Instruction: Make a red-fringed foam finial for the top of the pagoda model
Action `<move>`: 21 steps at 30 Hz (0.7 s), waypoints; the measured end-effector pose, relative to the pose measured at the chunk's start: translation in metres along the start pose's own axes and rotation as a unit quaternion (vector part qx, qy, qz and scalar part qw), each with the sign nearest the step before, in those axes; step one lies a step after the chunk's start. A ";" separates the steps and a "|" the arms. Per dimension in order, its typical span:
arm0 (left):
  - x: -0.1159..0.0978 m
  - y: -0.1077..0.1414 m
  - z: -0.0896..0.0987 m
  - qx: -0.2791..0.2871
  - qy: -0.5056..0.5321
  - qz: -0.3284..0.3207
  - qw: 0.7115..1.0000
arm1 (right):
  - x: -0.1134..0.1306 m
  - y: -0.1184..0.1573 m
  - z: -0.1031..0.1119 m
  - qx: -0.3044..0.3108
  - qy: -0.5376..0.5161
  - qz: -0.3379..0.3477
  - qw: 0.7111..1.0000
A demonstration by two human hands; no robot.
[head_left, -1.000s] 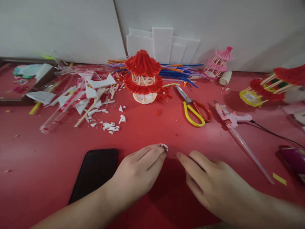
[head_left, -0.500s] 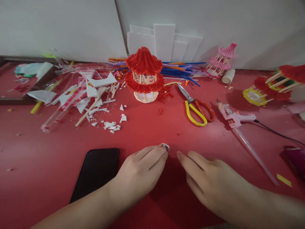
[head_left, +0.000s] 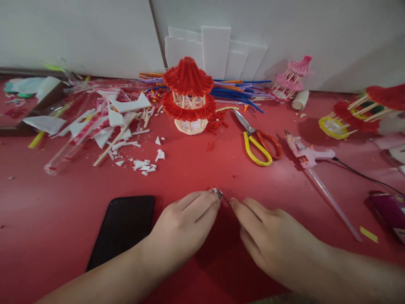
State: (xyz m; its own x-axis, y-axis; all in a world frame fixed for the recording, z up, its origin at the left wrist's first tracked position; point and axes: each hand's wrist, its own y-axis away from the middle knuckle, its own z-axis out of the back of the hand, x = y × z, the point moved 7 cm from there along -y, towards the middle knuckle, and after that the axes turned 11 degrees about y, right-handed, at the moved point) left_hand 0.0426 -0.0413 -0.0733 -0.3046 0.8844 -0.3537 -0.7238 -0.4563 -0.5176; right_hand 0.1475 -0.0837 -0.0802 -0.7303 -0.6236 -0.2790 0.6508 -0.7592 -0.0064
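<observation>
My left hand (head_left: 185, 223) pinches a small white piece (head_left: 217, 192) at its fingertips; most of it is hidden by the fingers. A thin dark rod (head_left: 225, 199), perhaps a wire or a fine blade, runs from that piece to the fingertips of my right hand (head_left: 268, 236), which is closed on its near end. Both hands are just above the red table, close together. Beyond them stands a red pagoda-like model (head_left: 189, 95) of wooden sticks and fuzzy red trim. A black phone (head_left: 122, 230) lies beside my left wrist.
Scissors (head_left: 257, 143) and a pink glue gun (head_left: 306, 152) with its cord lie at right. White scraps (head_left: 144, 165) and clear tubes (head_left: 72, 147) are strewn at left. Blue and orange pipe cleaners (head_left: 240, 90) and white foam boards (head_left: 216, 50) are at the back.
The thin dark rod now shows between my two hands, reaching the white piece. My right hand has moved slightly left. The whole view has shifted a little.
</observation>
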 end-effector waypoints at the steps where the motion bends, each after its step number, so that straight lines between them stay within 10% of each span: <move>1: 0.000 0.000 0.000 0.000 0.000 -0.001 1.000 | 0.000 0.001 -0.001 0.002 -0.002 -0.008 1.000; 9: 0.000 -0.001 0.003 -0.003 0.025 -0.005 1.000 | 0.002 0.008 -0.016 0.106 -0.041 -0.047 0.992; 15: 0.000 0.000 -0.002 -0.011 0.001 -0.008 1.000 | 0.005 0.008 -0.010 0.038 -0.025 -0.052 0.998; 21: 0.000 0.000 -0.004 -0.020 -0.004 0.000 1.000 | 0.004 0.000 -0.021 0.105 -0.018 -0.087 0.991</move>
State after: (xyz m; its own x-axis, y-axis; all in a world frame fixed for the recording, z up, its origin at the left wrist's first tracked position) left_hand 0.0452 -0.0411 -0.0762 -0.3089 0.8850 -0.3482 -0.6988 -0.4596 -0.5481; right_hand 0.1488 -0.0819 -0.1015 -0.8369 -0.4836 -0.2566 0.4601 -0.8753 0.1490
